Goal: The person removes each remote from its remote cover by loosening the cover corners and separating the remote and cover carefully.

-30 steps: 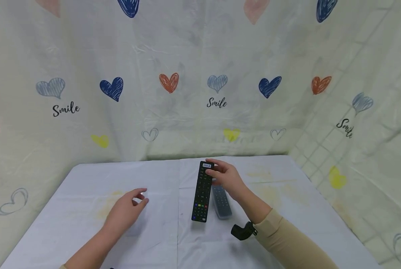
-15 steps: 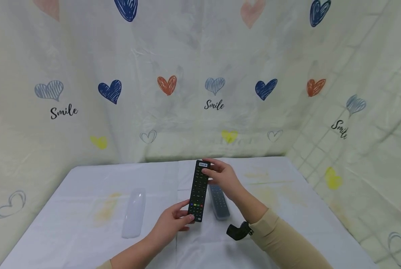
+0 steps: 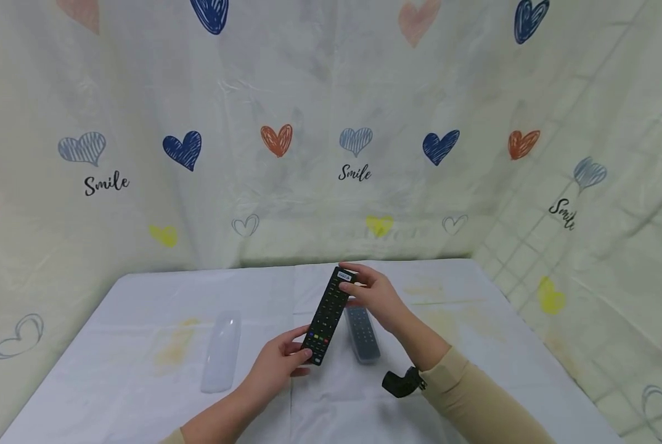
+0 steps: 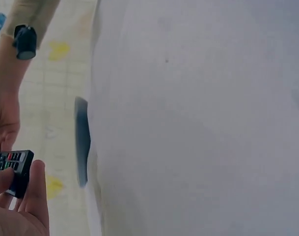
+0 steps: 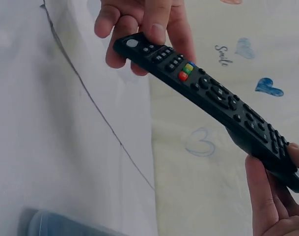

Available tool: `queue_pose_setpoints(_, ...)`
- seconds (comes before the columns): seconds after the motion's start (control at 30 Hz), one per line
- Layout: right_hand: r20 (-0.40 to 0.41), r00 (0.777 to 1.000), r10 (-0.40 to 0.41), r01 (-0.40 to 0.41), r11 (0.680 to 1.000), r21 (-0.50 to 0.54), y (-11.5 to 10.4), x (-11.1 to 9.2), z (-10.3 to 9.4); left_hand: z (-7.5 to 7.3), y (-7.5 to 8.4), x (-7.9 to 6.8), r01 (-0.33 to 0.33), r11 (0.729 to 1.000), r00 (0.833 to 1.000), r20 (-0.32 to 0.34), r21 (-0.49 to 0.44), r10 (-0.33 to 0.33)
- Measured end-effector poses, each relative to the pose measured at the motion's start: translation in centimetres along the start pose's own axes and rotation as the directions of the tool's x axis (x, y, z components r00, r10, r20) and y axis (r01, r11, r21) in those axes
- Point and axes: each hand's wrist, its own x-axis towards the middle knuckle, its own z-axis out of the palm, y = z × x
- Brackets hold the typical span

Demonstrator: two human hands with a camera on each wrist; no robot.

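A black remote control [image 3: 328, 316] with rows of buttons, a few of them coloured, is held tilted above the table between both hands. My left hand [image 3: 273, 365] pinches its lower end, thumb on the button face. The upper end, with a white label, is gripped by my right hand [image 3: 376, 295]. In the right wrist view the remote control [image 5: 208, 93] shows both hands at its ends, fingers beneath. Behind it on the table lies a second remote [image 3: 363, 335], greyish-blue and in what looks like a clear cover, partly hidden by the right hand.
A translucent, long, empty-looking sleeve or case [image 3: 221, 351] lies on the left of the white-covered table [image 3: 142, 320]. A black camera mount [image 3: 402, 382] sticks out from the right wrist. A curtain [image 3: 309, 197] printed with hearts hangs behind the table.
My left hand has moved right from over the translucent case, uncovering it, and taken hold of the remote control's lower end. The remote has since tilted further, its top leaning right.
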Motion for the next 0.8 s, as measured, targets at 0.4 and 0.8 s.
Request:
queue_pose_setpoints(0.4,0.120,0.987,0.108,-0.095,0.990,-0.107,1.7,-1.2,-2.4,-2.8,1.3,0.9,-0.062,0.986,0.972,-0.232,-0.155,0.025)
queue_pose_setpoints(0.8,0.317,0.929,0.193,-0.092,0.947,-0.308,2.2,-1.7,-2.4,-3.8,2.7,2.1,-0.097,0.977,0.965,-0.257,-0.188,0.047)
